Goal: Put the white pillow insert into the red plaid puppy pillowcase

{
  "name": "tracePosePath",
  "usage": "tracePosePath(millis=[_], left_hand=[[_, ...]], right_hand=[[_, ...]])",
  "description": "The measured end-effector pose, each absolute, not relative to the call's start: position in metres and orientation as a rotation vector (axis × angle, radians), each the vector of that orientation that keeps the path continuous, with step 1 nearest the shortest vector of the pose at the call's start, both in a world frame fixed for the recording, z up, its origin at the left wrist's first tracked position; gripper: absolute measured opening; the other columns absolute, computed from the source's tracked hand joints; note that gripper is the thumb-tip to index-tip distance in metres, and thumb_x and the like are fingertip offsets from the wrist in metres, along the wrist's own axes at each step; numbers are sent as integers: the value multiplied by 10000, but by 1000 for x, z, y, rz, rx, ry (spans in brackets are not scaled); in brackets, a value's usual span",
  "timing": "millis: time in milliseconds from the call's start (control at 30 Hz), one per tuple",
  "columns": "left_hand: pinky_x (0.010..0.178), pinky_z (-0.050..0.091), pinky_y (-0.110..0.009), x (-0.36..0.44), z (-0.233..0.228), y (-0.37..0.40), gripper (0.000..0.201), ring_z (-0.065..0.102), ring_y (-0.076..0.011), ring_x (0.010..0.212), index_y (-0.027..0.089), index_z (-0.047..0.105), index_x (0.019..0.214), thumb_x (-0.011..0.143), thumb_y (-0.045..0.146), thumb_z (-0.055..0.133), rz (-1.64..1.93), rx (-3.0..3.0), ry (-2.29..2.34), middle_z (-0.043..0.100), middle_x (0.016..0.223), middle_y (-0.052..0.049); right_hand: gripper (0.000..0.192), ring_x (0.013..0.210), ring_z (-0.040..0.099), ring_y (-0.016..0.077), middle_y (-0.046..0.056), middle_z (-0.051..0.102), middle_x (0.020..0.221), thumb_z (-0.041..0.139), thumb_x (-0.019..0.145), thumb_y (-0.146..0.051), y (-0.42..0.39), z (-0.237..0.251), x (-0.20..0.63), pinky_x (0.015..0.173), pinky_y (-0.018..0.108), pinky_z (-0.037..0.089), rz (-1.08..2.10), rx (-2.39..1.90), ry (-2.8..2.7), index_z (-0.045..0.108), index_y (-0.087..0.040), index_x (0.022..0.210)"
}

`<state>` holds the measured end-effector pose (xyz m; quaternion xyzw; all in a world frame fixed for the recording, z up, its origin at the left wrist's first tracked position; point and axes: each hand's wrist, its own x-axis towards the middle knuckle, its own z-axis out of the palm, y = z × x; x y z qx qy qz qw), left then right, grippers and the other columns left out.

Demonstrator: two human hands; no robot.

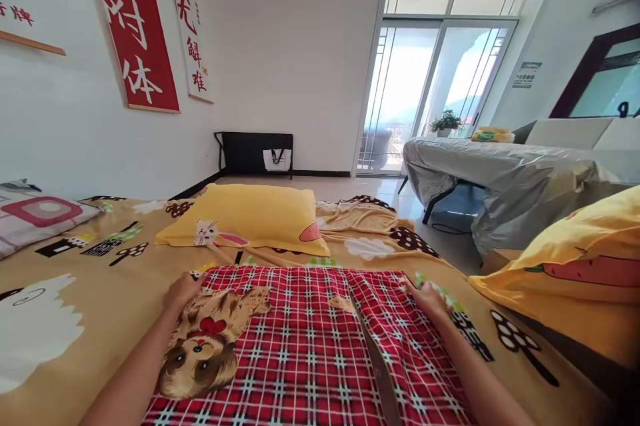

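Red plaid pillowcase with dog print lies flat on bed, near centre, just before yellow pillow. Likely soft, light, limp cloth; best gripped at corners or edges. Long axis seems near-to-far, far edge toward pillow. Left hand pressed flat on far-left corner, right hand on far-right edge; hands well apart, neither clamped.

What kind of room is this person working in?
Most likely a bedroom in a home or flat: a bed with a yellow patterned sheet, a yellow pillow and a red plaid blanket under both hands, plus glass balcony doors.
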<state>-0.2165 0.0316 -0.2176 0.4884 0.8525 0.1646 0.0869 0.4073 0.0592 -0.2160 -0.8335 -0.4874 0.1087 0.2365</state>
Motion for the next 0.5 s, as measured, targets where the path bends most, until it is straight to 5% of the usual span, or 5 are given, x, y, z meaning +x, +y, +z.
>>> tracePosePath(millis=[100,200,400,500], left_hand=[[740,497,-351,-210,-224,45,396,681,-337,920,98,677,920,857,432,475,450,1557,2513,715,945,-208],[822,479,-348,-215,-216,51,456,657,-315,1023,83,619,1165,939,359,336,480,1651,2541,700,1056,-198],[778,488,-405,-228,-185,65,581,653,-355,973,84,524,1282,990,436,166,558,1663,2715,682,1040,-211],[847,481,-446,-216,-187,73,561,605,-371,1086,42,472,1344,988,362,179,582,1742,2749,609,1204,-255]], right_hand=[[359,1024,638,342,196,682,1045,535,850,-431,76,-223,402,892,464,460,297,-2333,-1465,678,-133,990],[366,1040,642,298,192,670,1107,415,943,-376,93,-208,401,846,372,469,233,-2309,-1593,672,-137,1046],[495,1060,628,340,231,651,1125,293,994,-415,122,-173,395,849,426,468,69,-2331,-1636,595,-102,1231],[510,1177,555,392,315,576,1218,335,975,-345,124,-169,370,946,502,413,-25,-2328,-1635,530,5,1291]])
